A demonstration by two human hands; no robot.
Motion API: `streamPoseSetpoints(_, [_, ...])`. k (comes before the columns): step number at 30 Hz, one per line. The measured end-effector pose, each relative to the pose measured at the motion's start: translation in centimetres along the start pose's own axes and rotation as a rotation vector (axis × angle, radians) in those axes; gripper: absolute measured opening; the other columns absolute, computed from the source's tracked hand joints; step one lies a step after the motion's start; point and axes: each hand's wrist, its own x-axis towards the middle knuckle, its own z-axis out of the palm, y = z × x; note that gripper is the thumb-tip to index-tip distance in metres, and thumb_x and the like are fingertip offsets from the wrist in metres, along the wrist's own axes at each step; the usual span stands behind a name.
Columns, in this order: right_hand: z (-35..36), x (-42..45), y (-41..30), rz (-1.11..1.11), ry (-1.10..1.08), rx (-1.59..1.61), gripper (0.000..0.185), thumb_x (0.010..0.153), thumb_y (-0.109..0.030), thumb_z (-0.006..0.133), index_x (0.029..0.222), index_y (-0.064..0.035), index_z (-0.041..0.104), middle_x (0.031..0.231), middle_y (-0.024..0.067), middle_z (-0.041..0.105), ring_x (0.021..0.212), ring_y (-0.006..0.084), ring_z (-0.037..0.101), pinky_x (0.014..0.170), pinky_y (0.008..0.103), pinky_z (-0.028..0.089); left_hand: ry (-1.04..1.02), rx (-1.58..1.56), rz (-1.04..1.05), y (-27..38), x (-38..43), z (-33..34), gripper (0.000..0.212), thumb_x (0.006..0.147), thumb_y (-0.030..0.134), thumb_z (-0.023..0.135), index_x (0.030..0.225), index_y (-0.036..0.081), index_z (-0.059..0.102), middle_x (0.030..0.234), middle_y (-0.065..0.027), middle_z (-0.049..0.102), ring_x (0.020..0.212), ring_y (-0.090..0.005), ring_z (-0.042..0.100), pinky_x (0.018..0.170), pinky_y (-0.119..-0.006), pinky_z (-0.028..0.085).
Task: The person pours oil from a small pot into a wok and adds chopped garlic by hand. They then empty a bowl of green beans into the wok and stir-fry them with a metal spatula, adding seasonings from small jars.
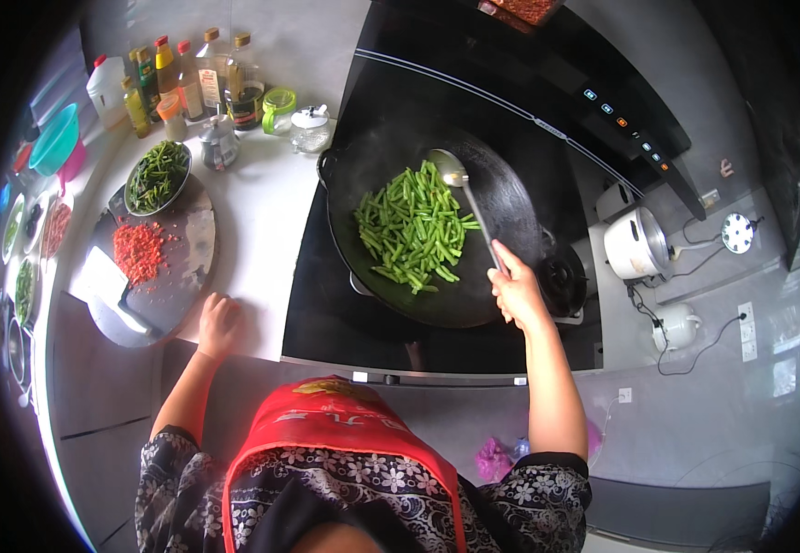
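Note:
My right hand (519,289) grips the handle of a metal ladle (450,168), its bowl resting inside a large black wok (504,207). Cut green beans (414,231) lie heaped in the wok, to the left of the ladle. My left hand (220,321) rests on the white countertop (262,276) with its fingers curled, and I see nothing in it. Just beside it is a round cutting board (192,276) bearing chopped red peppers (139,252), a cleaver (110,283) and a bowl of cooked-looking leafy greens (158,178).
Several sauce bottles (212,72), a glass jar (311,130) and a green-lidded jar (278,110) line the back wall. A second burner (562,280) sits right of the wok. Farther right stand a rice cooker (635,242) and a white kettle (675,326). The range hood (510,90) overhangs the stove.

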Motion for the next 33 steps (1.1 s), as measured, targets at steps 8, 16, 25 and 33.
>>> streamPoseSetpoints(8, [-2.3,-2.8,4.4,-0.698,-0.241,-0.324,0.051,0.083,-0.004,0.058,0.132,-0.0160,0.049,0.074,-0.0001,0.054,0.061,0.0098,0.051,0.061,0.0298,0.048,0.005,0.003,-0.048,0.5,0.2,0.2,0.014,0.069,0.009,0.060,0.080,0.002,0.055,0.084,-0.0162,0.050,0.082,-0.0359,0.050,0.073,-0.042,0.042])
streamPoseSetpoints(16, [-7.9,-7.4,5.2,-0.815,0.290,-1.082,0.054,0.073,0.001,0.062,0.117,-0.0301,0.063,0.066,0.0085,0.044,0.058,0.0254,0.053,0.055,0.0366,0.044,-0.003,0.008,-0.056,0.2,-0.1,0.1,0.017,0.067,0.009,0.061,0.083,0.003,0.056,0.084,-0.0158,0.050,0.083,-0.0354,0.050,0.074,-0.041,0.043])
streamPoseSetpoints(25, [-9.5,-7.7,4.9,0.104,-0.149,-0.117,0.059,0.079,0.004,0.058,0.133,-0.0172,0.050,0.068,-0.0005,0.054,0.046,0.0029,0.039,0.042,0.0182,0.034,0.012,0.014,-0.040,0.3,0.2,0.2,0.016,0.068,0.009,0.060,0.082,0.003,0.057,0.080,-0.0146,0.049,0.081,-0.0342,0.049,0.072,-0.042,0.042])
streamPoseSetpoints(33, [-6.0,-2.6,2.7,0.054,0.071,0.068,0.051,0.088,-0.006,0.055,0.136,-0.0188,0.045,0.064,-0.0013,0.047,0.041,0.0033,0.037,0.034,0.0185,0.031,0.038,0.002,-0.027,0.3,-0.1,0.1,0.012,0.068,0.007,0.058,0.080,0.003,0.056,0.079,-0.0142,0.049,0.080,-0.0337,0.049,0.072,-0.041,0.042])
